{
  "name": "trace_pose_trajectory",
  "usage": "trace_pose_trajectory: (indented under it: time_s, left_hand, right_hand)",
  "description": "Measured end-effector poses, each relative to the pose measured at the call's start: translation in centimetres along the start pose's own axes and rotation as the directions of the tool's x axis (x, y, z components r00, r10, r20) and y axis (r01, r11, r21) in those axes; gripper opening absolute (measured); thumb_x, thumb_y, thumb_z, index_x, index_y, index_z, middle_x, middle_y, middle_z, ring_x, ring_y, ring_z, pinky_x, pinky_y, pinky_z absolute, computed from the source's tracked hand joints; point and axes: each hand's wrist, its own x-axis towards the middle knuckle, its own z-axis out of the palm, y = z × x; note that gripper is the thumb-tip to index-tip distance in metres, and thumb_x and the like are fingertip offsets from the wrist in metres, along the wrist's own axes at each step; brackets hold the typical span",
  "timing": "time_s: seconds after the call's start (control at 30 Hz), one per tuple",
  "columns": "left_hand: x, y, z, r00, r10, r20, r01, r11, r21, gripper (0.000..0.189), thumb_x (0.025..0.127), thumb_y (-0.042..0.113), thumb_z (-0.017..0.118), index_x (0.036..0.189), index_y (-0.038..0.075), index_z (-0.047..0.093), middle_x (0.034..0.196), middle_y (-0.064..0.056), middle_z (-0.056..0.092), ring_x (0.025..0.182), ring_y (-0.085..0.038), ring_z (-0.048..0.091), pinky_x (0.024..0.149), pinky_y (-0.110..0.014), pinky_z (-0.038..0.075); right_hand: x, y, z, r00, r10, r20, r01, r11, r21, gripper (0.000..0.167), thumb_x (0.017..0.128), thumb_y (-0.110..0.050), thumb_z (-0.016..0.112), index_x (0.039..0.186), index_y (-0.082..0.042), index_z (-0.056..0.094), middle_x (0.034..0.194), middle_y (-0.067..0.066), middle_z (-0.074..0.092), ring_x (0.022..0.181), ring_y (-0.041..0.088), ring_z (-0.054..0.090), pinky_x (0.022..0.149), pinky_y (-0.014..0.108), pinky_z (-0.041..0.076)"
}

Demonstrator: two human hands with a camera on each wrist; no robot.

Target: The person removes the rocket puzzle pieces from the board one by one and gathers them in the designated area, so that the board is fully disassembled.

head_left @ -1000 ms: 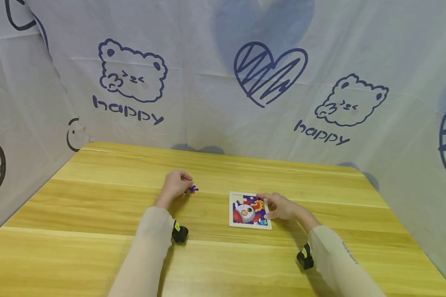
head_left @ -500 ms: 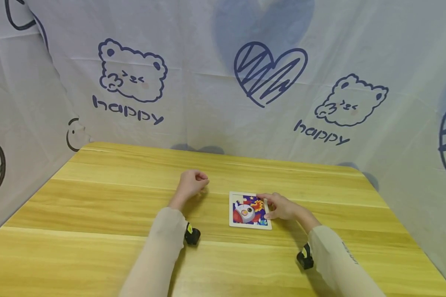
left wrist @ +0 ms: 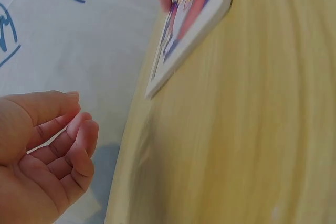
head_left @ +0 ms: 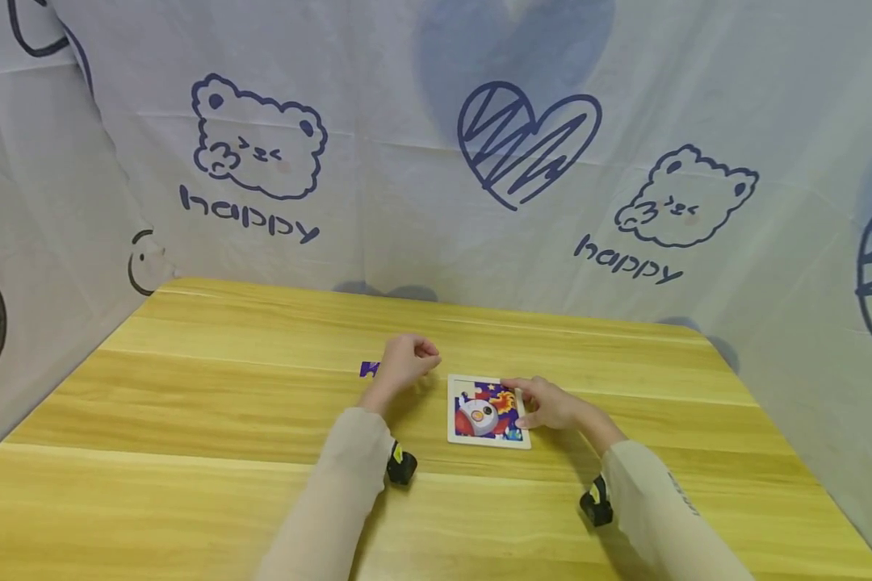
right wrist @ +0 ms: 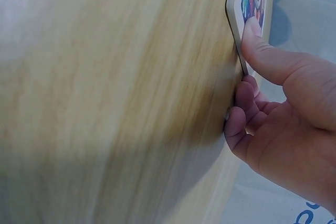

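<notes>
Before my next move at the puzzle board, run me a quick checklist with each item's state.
1. Right hand steadying the puzzle board: ok, at its right side.
2. Puzzle board flat on the table: ok.
3. Gap open in the picture: ok, upper left in the head view.
4. Left hand over the gap: not ok, off to its left.
5. Piece in left hand: cannot tell.
6. All pieces placed: not ok, purple piece outside.

My long sleeves (head_left: 327,500) are pale cream, the right one printed with dark lettering (head_left: 683,494); my wrists carry black cameras (head_left: 404,469) with yellow patches (head_left: 397,452).
</notes>
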Motion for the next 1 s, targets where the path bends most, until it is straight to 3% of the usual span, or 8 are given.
trace_pose_trajectory:
  time_s: [0.37,0.6,0.87,1.0]
  left_hand:
    - [0.2,0.9,2.1,0.995,0.025,0.096,-0.028,0.999,0.022,0.011,0.081,0.003,0.063,0.089,-0.003,0.066,0.073,-0.006,0.058,0.063,-0.015,0.052,0.055,-0.023,0.045]
    - [0.0,1.1,3.2,0.987,-0.040,0.153,0.040,0.999,0.002,0.016,0.080,0.004,0.065,0.095,-0.002,0.066,0.074,-0.005,0.057,0.063,-0.015,0.052,0.054,-0.023,0.046]
    - [0.0,1.4,4.3,0.983,-0.047,0.179,0.041,0.998,0.038,0.017,0.077,0.006,0.068,0.093,0.001,0.068,0.080,-0.006,0.059,0.071,-0.016,0.054,0.060,-0.024,0.046]
    - [-0.1,1.5,4.8,0.980,-0.080,0.181,0.076,0.997,0.028,0.016,0.077,0.005,0.069,0.093,0.001,0.069,0.083,-0.007,0.061,0.072,-0.017,0.056,0.063,-0.026,0.047]
  right_hand:
    - [0.1,0.1,-0.1,1.000,0.027,-0.001,-0.027,0.999,0.044,0.059,0.082,-0.003,0.062,0.135,-0.003,0.037,0.099,0.013,0.039,0.088,0.025,0.038,0.078,0.040,0.036]
    - [0.1,0.1,-0.1,1.000,-0.011,0.003,0.011,1.000,0.012,0.059,0.082,-0.004,0.062,0.135,-0.001,0.036,0.103,0.017,0.041,0.090,0.027,0.041,0.081,0.044,0.037]
    - [0.1,0.3,-0.2,1.000,-0.016,0.002,0.016,0.999,0.040,0.059,0.081,-0.003,0.063,0.134,0.000,0.036,0.102,0.015,0.043,0.091,0.027,0.040,0.081,0.045,0.037]
    - [0.1,0.4,-0.1,1.000,-0.024,0.004,0.023,0.999,0.045,0.060,0.081,-0.003,0.063,0.134,0.000,0.036,0.101,0.015,0.043,0.090,0.026,0.040,0.080,0.044,0.037]
